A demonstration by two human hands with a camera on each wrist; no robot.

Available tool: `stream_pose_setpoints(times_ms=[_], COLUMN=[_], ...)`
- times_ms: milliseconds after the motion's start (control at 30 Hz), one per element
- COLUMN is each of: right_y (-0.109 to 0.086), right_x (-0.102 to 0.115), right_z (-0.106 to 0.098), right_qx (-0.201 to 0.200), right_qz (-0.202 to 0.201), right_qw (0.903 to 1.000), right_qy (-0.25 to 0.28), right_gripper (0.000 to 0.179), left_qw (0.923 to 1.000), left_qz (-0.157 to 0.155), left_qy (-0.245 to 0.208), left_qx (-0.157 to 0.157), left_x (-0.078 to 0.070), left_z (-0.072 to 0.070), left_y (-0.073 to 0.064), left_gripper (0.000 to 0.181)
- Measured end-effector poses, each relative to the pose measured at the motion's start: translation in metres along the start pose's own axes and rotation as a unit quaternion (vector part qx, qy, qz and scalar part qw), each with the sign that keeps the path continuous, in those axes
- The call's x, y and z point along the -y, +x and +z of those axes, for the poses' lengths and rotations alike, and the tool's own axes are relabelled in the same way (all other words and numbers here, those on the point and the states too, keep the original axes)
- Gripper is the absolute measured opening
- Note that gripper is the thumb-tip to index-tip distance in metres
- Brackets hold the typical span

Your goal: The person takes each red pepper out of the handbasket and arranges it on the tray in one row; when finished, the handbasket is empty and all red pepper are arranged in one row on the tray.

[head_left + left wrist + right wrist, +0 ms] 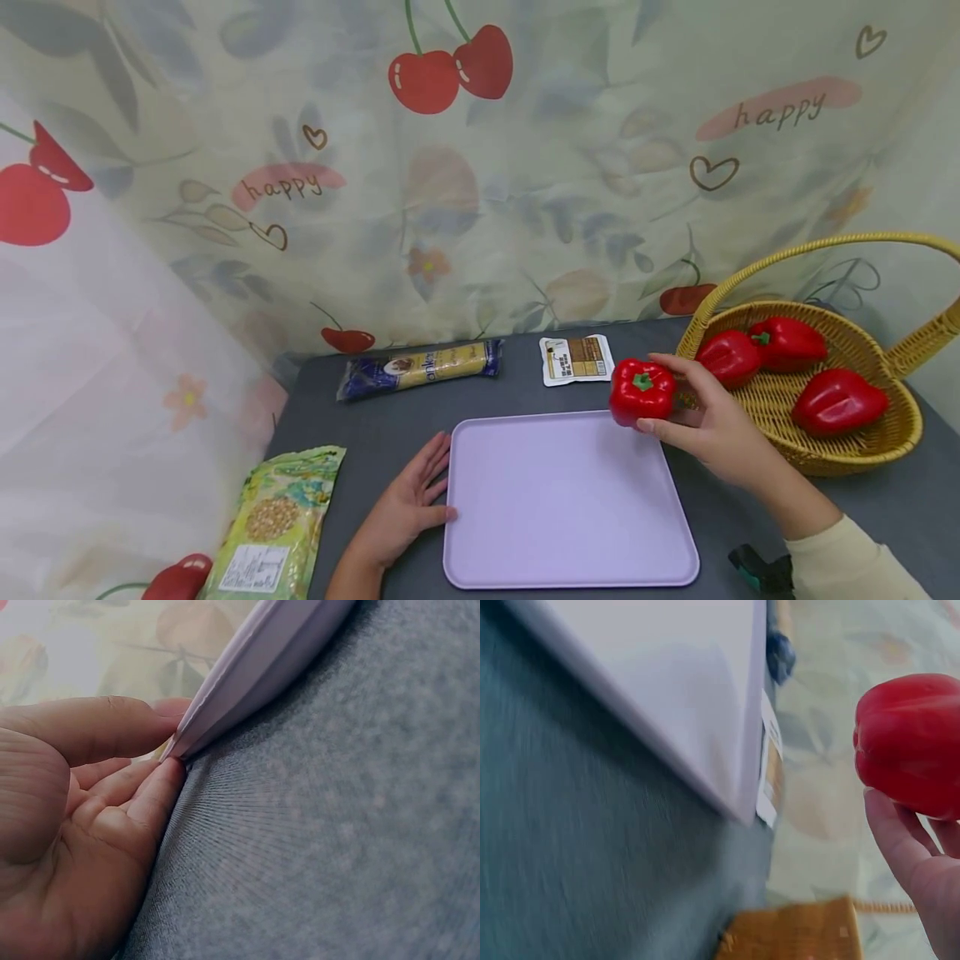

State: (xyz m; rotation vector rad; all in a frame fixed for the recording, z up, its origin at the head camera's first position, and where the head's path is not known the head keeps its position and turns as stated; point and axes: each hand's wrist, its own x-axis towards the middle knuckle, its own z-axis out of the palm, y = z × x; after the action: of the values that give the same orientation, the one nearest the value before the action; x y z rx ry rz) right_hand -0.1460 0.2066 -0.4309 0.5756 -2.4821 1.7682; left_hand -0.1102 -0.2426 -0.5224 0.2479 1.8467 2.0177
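My right hand (716,425) grips a red bell pepper (642,392) by its side, raised over the far right corner of a pale purple tray (562,500). In the right wrist view, the fingers support the pepper (911,742) from one side. At the tray's left edge is my left hand (408,504), with the thumb on the rim and the fingers alongside. The left wrist view shows the thumb and fingertips of that hand (97,802) pinching the tray's edge (247,682). Several more red peppers (840,402) lie in a yellow wicker basket (817,462) at the right.
Behind the tray lie a long blue and yellow packet (420,368) and a small white and brown packet (576,360). A green bag (277,525) lies at the front left. Printed curtains (525,208) border the dark grey table (397,429). The basket's tall handle (832,242) arches upward.
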Motion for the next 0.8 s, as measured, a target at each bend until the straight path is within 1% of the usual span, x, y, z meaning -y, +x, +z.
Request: stream_pose_setpoints(times_ms=[133,367,600,800], right_y=[0.005,0.014,0.022,0.030], right_x=[-0.004,-0.013,-0.008,-0.005], right_z=[0.019,0.058,0.091,0.112], right_qx=[0.023,0.059,0.095,0.123], right_qz=[0.006,0.035,0.032,0.041], right_qw=[0.9996,0.9966,0.9928,0.9888], right_qy=[0.013,0.045,0.065,0.074], right_gripper=[0.091,0.088,0.079,0.078], left_qw=[1.0000,1.0000,1.0000,0.9999], left_qz=[-0.001,-0.003,-0.003,-0.009], left_qy=[0.000,-0.003,-0.004,-0.005], left_qx=[0.001,-0.002,-0.001,-0.005], left_x=[0.000,-0.001,-0.001,-0.003], left_z=[0.001,0.000,0.000,0.001], left_y=[0.001,0.000,0.000,0.000], left_gripper=[0.113,0.113,0.112,0.113])
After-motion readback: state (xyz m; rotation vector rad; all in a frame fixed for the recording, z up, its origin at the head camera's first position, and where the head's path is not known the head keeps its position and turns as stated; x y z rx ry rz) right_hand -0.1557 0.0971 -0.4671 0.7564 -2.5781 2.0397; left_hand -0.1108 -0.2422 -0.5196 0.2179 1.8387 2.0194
